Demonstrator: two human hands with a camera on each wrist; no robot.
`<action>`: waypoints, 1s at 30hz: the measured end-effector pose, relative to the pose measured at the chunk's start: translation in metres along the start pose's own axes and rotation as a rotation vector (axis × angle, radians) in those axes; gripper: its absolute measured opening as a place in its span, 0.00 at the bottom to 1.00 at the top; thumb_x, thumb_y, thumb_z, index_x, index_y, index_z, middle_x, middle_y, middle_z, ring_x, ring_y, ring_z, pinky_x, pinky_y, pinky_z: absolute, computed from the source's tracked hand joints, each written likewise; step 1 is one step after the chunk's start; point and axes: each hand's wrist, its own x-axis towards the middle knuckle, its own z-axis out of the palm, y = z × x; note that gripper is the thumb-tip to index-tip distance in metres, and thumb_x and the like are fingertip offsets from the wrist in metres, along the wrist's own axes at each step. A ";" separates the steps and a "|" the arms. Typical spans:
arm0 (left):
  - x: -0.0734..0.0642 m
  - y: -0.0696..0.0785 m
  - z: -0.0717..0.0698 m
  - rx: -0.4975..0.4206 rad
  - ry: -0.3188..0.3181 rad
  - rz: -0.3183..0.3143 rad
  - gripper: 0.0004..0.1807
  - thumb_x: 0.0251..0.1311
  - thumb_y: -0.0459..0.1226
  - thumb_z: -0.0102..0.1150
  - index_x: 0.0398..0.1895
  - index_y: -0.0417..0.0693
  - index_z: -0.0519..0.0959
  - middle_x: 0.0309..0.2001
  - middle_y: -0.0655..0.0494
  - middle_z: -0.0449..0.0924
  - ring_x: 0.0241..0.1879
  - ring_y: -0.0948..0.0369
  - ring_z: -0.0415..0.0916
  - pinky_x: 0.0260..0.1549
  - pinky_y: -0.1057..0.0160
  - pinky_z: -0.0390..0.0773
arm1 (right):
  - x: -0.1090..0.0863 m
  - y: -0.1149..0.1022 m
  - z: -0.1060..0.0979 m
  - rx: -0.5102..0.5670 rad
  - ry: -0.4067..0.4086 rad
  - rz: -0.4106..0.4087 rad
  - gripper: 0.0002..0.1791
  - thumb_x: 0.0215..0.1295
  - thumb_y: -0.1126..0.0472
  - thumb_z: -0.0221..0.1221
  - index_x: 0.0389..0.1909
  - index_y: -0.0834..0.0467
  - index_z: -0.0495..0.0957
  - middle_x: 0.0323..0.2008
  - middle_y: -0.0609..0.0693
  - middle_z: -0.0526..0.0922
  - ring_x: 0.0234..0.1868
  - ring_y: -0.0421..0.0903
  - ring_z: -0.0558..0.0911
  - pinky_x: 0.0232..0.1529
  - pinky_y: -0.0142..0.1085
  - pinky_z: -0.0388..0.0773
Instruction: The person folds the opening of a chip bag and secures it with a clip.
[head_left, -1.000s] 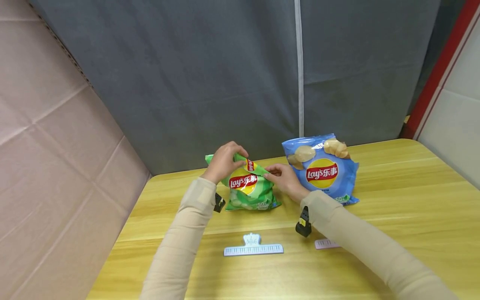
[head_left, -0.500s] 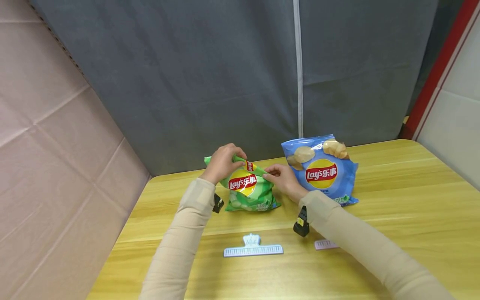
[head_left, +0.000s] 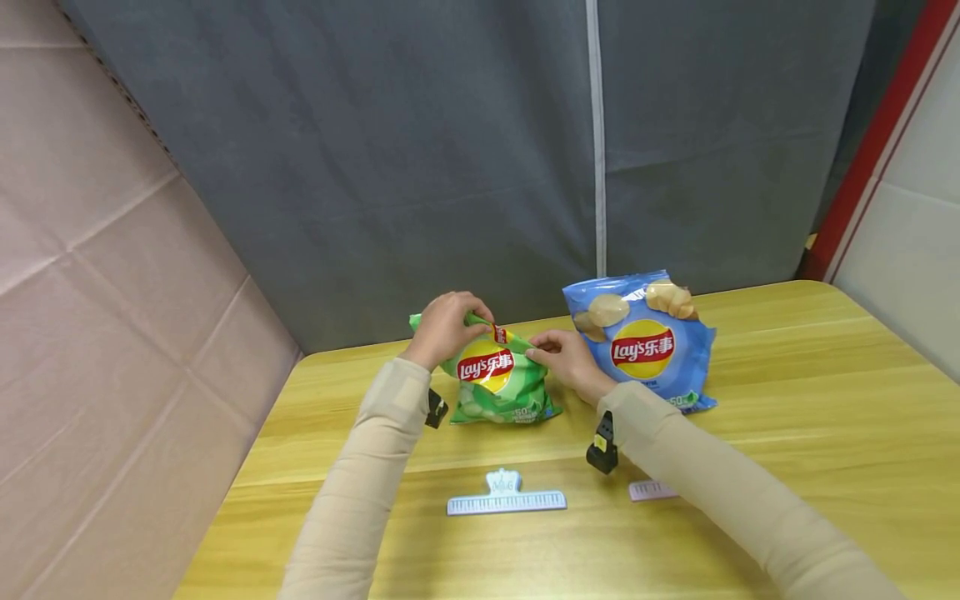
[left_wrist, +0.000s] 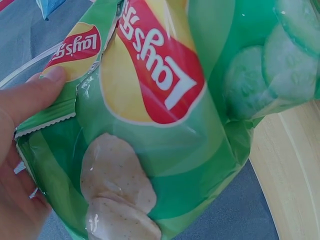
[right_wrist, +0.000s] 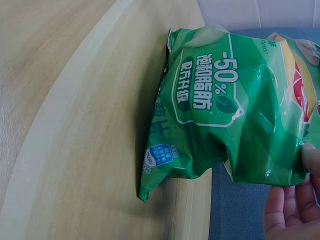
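A green Lay's chip bag (head_left: 498,392) stands near the back of the table, its top edge folded down toward the front. My left hand (head_left: 447,327) pinches the left part of the folded top. In the left wrist view the thumb (left_wrist: 54,75) presses on the fold while the other fingers lie behind the bag. My right hand (head_left: 570,360) pinches the right end of the fold. The right wrist view has that thumb (right_wrist: 311,157) in front of the bag's corner and fingers (right_wrist: 290,205) behind it.
A blue Lay's chip bag (head_left: 643,342) leans upright just right of the green one. In front lie a light blue bag clip (head_left: 506,500) and a pink clip (head_left: 651,490), partly hidden by the right sleeve. A grey curtain (head_left: 450,167) hangs behind the wooden table (head_left: 337,417).
Almost nothing differs. Both hands keep their hold on the folded top of the green chip bag, and the view has shifted very slightly.
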 end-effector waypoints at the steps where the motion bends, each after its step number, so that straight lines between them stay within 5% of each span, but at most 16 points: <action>1: 0.000 0.000 0.000 -0.010 -0.002 -0.007 0.03 0.50 0.39 0.62 0.30 0.52 0.82 0.34 0.60 0.78 0.40 0.59 0.73 0.47 0.59 0.68 | 0.000 0.000 0.000 0.001 -0.001 0.002 0.11 0.57 0.63 0.58 0.39 0.66 0.77 0.35 0.56 0.79 0.34 0.47 0.76 0.36 0.36 0.73; 9: -0.001 0.001 -0.001 -0.070 -0.021 -0.052 0.03 0.51 0.38 0.61 0.30 0.52 0.81 0.35 0.60 0.80 0.38 0.61 0.74 0.37 0.61 0.73 | 0.000 0.001 -0.002 -0.004 0.001 -0.007 0.12 0.56 0.63 0.59 0.39 0.65 0.78 0.36 0.57 0.80 0.36 0.47 0.77 0.39 0.37 0.73; 30: -0.002 -0.003 0.000 -0.120 -0.051 -0.022 0.05 0.53 0.37 0.60 0.33 0.50 0.81 0.37 0.58 0.79 0.41 0.60 0.74 0.47 0.59 0.69 | 0.001 0.004 -0.002 0.034 0.039 0.009 0.12 0.53 0.63 0.62 0.38 0.65 0.80 0.37 0.57 0.81 0.38 0.48 0.78 0.40 0.37 0.74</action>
